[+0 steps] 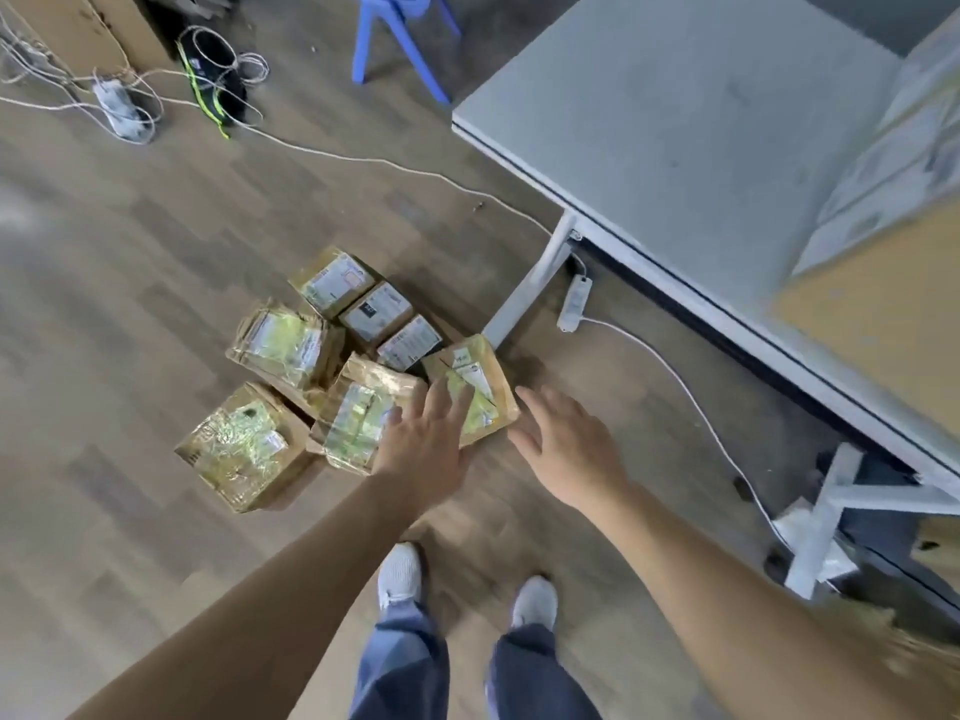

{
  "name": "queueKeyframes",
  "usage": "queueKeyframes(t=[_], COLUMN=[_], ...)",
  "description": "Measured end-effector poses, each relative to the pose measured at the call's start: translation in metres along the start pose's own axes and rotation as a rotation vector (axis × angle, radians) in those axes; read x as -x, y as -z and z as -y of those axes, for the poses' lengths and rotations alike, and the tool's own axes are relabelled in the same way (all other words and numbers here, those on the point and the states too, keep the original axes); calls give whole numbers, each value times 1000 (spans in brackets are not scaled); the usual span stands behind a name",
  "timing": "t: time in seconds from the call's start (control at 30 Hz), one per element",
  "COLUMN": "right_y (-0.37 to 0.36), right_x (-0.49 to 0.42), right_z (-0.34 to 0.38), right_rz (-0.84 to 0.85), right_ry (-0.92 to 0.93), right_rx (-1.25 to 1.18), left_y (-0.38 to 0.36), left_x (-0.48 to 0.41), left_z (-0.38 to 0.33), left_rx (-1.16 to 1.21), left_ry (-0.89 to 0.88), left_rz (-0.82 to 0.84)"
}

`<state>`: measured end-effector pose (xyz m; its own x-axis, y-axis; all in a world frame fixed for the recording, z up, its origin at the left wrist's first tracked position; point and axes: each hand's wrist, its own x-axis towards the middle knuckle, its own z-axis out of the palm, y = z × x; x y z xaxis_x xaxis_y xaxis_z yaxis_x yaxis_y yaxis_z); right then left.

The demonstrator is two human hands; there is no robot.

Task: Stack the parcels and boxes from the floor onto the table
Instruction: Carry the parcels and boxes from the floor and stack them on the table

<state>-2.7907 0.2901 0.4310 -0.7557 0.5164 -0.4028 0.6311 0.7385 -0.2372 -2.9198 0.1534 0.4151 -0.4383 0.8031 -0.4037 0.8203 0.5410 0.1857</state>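
Observation:
Several taped cardboard parcels lie clustered on the wooden floor beside the grey table (pixel 675 122). Nearest the table leg is a flat brown parcel (pixel 485 374) with a white label. My left hand (pixel 423 444) hangs over its left edge with fingers spread and straight. My right hand (pixel 569 444) is open just right of that parcel, apart from it. Left of them sit a small taped box (pixel 350 415), a larger box (pixel 244 444), a crumpled parcel (pixel 285 343) and small labelled boxes (pixel 376 311). Boxes stand stacked on the table's right side (pixel 893 148).
A white power strip (pixel 574 304) and its cable run across the floor under the table edge. The white table leg (pixel 530 283) stands right behind the parcels. A blue plastic stool (pixel 400 39), loose cables and a black bag (pixel 213 75) lie farther back. My feet stand below the hands.

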Motion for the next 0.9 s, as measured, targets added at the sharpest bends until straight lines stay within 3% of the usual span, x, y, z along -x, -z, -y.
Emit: queueKeyframes(t=[0.23,0.4,0.5,0.63,0.8,0.9], right_y=[-121,-195,-226,-253,-250,-217], right_x=[-92,-147,-169,-185,-179,-163], right_z=[-44,-72,-88,-104,-100,-96], right_rz=[105,127,144,212,-11,-74], right_ry=[-4,-183,-299,-410,-499,-503], right_rx=[82,-100,-269,-510,-809,-826], left_y=[-131,-205,-235,-256,-239,-210], left_x=[-68,-113,-137,-152,-137,-120], left_z=[23,20,18,15,-1,-15], left_rx=[99,434,639,940,1034,1078], left_ry=[85,272,333,403,446,452], left_rz=[126,301,289,204,264,266])
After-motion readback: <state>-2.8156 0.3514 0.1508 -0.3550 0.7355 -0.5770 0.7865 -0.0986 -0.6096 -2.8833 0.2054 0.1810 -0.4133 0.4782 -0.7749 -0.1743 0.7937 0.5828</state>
